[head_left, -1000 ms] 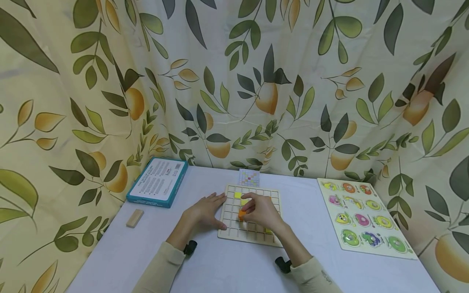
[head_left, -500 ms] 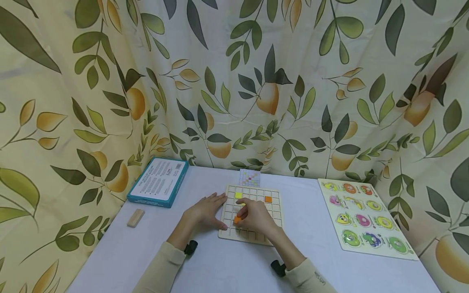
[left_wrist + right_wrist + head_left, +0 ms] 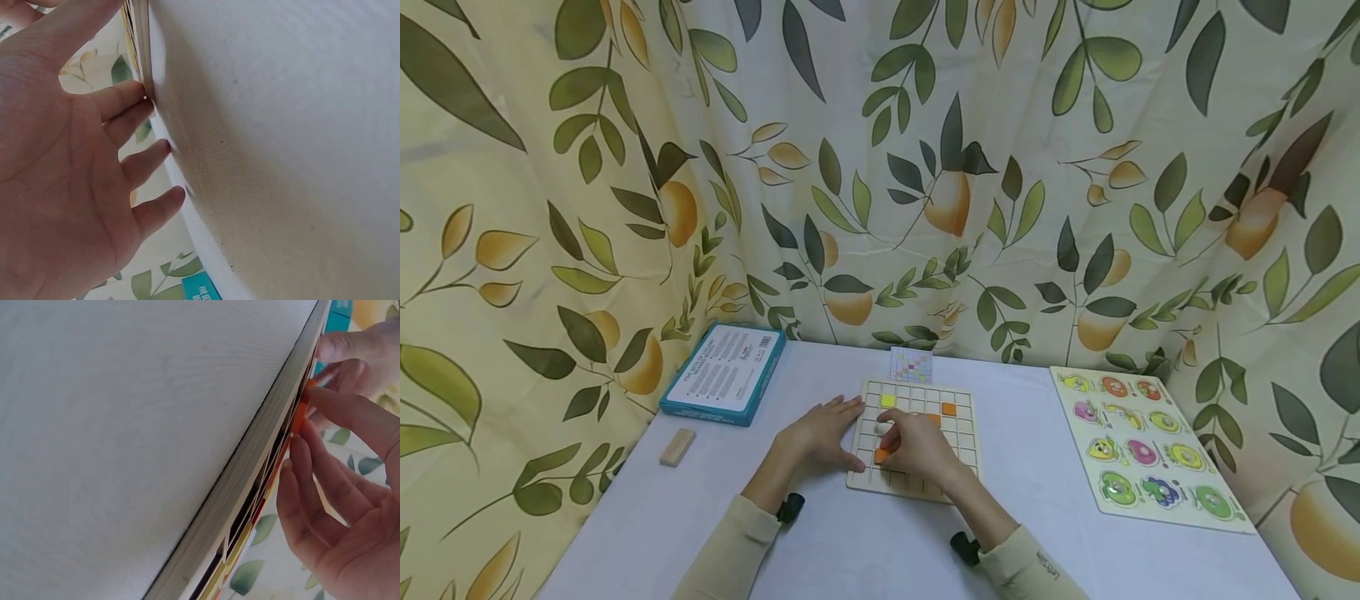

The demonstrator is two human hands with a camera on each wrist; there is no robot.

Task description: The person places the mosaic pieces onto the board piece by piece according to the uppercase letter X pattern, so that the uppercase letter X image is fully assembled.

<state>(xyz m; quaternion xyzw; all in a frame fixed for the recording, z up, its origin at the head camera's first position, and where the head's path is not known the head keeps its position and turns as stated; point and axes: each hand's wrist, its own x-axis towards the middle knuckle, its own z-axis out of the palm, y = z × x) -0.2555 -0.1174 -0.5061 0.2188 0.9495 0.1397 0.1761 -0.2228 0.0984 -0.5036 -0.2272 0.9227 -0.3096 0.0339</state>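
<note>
A square wooden grid board (image 3: 966, 437) lies in the middle of the white table. My left hand (image 3: 822, 435) rests along its left edge, fingers spread; in the left wrist view its index and middle fingertips (image 3: 140, 94) meet the board's side. Over the lower left of the grid, my right hand (image 3: 921, 450) pinches an orange square tile (image 3: 881, 456) between thumb and fingers, low at the cells. The right wrist view shows that tile (image 3: 300, 416) at the board's top face. A yellow tile (image 3: 888, 401) and another orange tile (image 3: 950, 409) sit in upper cells. My right hand hides several middle cells.
Behind the board lies a small pattern card (image 3: 912, 364) with coloured squares. A teal box (image 3: 724, 372) and a small wooden block (image 3: 677, 447) are on the left. A fruit picture board (image 3: 1131, 433) lies on the right, and patterned curtains (image 3: 880, 208) surround the table.
My right hand has moved left and toward me across the board with the orange tile, uncovering orange tiles at the upper right. The left hand has stayed in place.
</note>
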